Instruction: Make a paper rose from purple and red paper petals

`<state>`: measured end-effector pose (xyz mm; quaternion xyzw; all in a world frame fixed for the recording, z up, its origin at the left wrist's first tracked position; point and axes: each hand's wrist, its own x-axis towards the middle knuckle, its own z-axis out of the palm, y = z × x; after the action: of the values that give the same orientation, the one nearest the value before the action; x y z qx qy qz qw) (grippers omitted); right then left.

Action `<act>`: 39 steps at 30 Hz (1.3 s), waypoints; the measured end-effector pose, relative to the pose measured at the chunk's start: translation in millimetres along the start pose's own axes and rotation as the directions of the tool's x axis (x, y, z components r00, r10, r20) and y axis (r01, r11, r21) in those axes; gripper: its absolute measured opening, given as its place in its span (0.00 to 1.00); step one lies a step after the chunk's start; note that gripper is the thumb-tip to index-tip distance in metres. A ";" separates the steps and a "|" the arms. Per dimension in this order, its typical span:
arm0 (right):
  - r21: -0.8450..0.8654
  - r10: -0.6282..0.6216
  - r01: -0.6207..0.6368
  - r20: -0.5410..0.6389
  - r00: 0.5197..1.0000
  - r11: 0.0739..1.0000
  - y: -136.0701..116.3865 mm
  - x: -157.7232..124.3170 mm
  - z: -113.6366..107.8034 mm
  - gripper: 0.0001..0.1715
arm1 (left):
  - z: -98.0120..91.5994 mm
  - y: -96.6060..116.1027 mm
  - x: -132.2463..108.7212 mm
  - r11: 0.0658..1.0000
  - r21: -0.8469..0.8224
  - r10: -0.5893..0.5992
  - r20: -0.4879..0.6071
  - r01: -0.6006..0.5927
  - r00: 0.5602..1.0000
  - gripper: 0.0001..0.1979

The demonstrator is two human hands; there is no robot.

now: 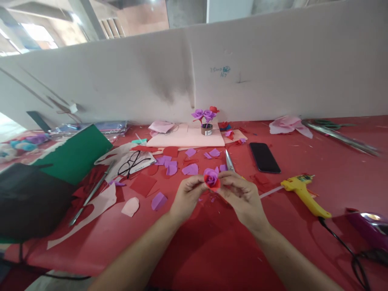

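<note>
While both your hands meet in front of you over the red table, the small paper flower sits between them, raised off the surface, its purple centre curled in a spiral and a red petal along its lower side. Your left hand has thumb and fingers pinched together on the flower's left edge, and your right hand is clamped on its right edge in the same way, fingertips bent close to the petals. Just beyond your right hand a pointed metal blade aims away from you, its lower end hidden behind your fingers. To the right of that hand lies a yellow glue gun with a pale stick reaching from it towards you, and a black phone rests farther back. Near your left hand you have loose purple pieces, a red square and a pale pink piece, with black glasses behind them. Straight ahead, a brown pot holding purple and red flowers stands on pink sheets, close to the white wall
</note>
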<state>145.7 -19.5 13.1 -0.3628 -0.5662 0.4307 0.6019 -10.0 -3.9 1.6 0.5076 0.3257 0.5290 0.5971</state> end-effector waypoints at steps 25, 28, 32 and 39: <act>-0.023 0.198 -0.196 0.105 0.975 0.980 -18.6 11.3 -14.1 0.08 | -1.9 -4.9 0.3 0.991 -0.008 -0.133 0.109 0.135 0.985 0.09; -0.017 0.205 -0.204 0.101 0.974 0.979 -15.3 10.3 -14.0 0.09 | -1.8 -5.5 1.0 0.992 -0.006 -0.122 0.101 0.124 0.987 0.11; -0.065 0.172 -0.166 0.119 0.978 0.984 -15.9 9.1 -15.4 0.07 | -2.9 -6.5 1.7 0.993 -0.005 -0.115 0.096 0.116 0.989 0.11; -0.088 0.161 -0.155 0.066 0.985 0.984 -17.5 8.4 -15.6 0.06 | -3.6 -6.7 2.6 0.995 0.008 -0.096 0.090 0.096 0.991 0.12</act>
<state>163.0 -17.4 30.8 -0.4153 -0.5744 0.4661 0.5295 -10.8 0.0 -5.3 0.5159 0.3234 0.4757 0.6348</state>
